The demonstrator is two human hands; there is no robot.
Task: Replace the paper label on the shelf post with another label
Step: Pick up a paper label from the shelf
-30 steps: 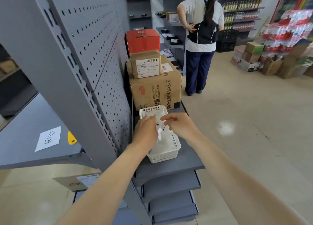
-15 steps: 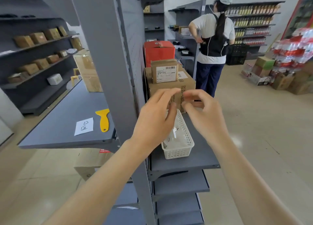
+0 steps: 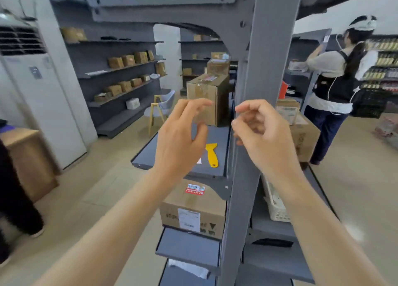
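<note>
Now that both hands have risen from the white basket (image 3: 274, 204), left hand (image 3: 178, 139) spread empty, right hand (image 3: 261, 132) perhaps pinching something, they flank the shelf post (image 3: 256, 87).

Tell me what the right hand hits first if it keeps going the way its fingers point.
Likely the grey shelf post: the right hand has its fingertips curled leftward at the post's edge, though depth is unclear.

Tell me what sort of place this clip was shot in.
Most likely a shop or its stockroom mid-setup: grey metal shelving holds rows of cardboard boxes, shelves of bottled goods line the far right wall, and another person works at a rack nearby.
</note>
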